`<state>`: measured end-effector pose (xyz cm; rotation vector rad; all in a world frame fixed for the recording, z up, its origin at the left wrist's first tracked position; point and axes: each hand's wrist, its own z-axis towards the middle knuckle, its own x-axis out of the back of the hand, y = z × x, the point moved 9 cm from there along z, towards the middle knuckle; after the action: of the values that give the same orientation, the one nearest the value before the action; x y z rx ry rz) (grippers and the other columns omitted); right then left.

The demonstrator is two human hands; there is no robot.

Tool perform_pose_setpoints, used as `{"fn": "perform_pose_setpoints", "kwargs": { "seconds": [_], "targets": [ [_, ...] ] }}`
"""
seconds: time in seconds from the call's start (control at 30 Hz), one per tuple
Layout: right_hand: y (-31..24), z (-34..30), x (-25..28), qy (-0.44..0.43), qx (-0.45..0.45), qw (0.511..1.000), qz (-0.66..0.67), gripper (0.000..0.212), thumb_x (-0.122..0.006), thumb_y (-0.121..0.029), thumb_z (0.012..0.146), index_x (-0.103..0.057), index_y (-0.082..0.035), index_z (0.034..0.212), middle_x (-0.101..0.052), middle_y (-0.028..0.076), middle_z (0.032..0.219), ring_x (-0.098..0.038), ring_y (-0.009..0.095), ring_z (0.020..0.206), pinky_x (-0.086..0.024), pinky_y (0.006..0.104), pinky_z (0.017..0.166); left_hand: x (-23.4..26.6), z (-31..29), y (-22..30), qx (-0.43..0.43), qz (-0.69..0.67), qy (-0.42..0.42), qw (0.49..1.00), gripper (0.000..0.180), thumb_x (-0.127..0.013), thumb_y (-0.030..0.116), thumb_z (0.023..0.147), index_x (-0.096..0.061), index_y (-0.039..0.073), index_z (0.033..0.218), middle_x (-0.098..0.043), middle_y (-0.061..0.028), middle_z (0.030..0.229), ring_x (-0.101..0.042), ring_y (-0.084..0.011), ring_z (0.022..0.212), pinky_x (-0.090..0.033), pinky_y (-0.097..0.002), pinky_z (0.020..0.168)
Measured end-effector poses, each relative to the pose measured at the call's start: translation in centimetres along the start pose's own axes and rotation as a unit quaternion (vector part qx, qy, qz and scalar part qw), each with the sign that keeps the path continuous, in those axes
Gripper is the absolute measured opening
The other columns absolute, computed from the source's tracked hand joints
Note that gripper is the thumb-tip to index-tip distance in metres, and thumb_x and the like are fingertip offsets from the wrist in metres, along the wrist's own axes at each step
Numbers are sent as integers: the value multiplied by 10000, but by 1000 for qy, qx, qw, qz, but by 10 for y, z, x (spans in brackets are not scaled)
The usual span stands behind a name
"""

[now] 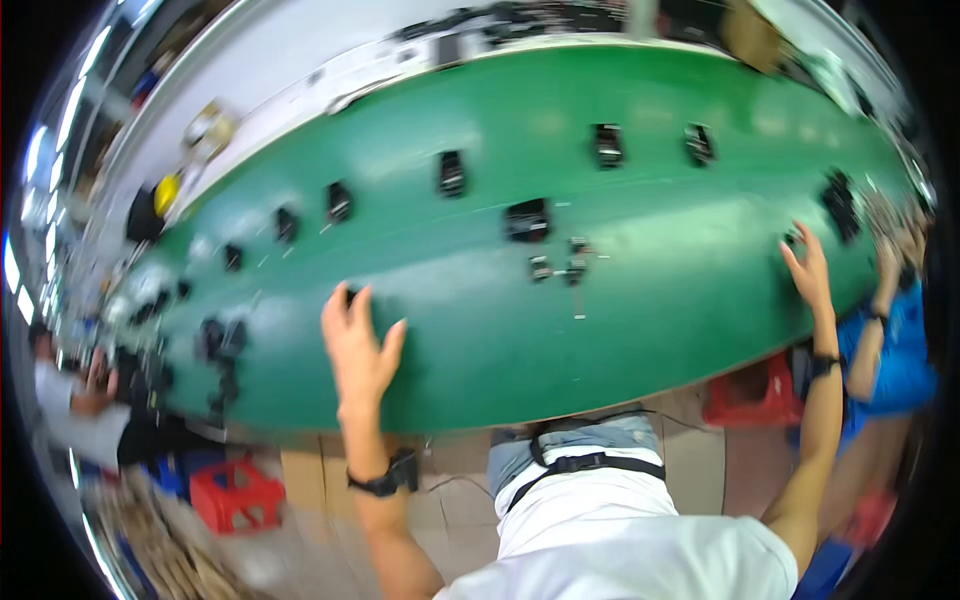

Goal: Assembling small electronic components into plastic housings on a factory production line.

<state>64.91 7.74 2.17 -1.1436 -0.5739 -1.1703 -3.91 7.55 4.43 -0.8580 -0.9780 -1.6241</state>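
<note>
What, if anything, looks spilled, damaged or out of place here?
Nothing is plainly spilled or damaged, though blur hides fine detail. Mildly odd: small pieces lie scattered near the larger black item on the green table, while dark items farther back form a spaced row.

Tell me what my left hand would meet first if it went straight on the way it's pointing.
Beyond the small dark thing at its fingertips, your left hand would probably meet the black object on the green table; blur leaves depth unclear.
</note>
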Motion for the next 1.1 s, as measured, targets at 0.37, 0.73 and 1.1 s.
{"fn": "perform_pose_setpoints", "kwargs": {
  "seconds": [0.37, 0.73, 1.1],
  "targets": [
    [-93, 0, -92, -176, 113, 968, 139, 75, -596, -43, 884, -604, -5, 948, -562, 14, 804, -484, 89, 694, -403, 235, 617, -15, -9, -11, 105, -142, 17, 984, 623, -800, 188, 682, -500, 110, 1223, -430, -173, 1198, -538, -391, 1045, -482, -455, 900],
    [-238, -37, -65, -91, 380, 918, 63, 305, -593, 5, 808, -609, -42, 1109, -532, 97, 1110, -531, 190, 854, -431, 286, 664, -34, 1, 21, 56, -207, 60, 975, 467, -768, 249, 714, -533, 82, 1081, -463, -219, 1227, -526, -413, 1075, -458, -451, 919],
    [-242, -11, -95, -183, 132, 918, 325, 85, -618, -26, 882, -588, -17, 961, -560, -14, 778, -487, 51, 679, -385, 204, 579, -32, 53, 166, -142, -405, 81, 900, 461, -761, 169, 671, -501, 52, 1033, -430, -221, 1206, -496, -420, 1089, -443, -451, 937]
  ]
}}
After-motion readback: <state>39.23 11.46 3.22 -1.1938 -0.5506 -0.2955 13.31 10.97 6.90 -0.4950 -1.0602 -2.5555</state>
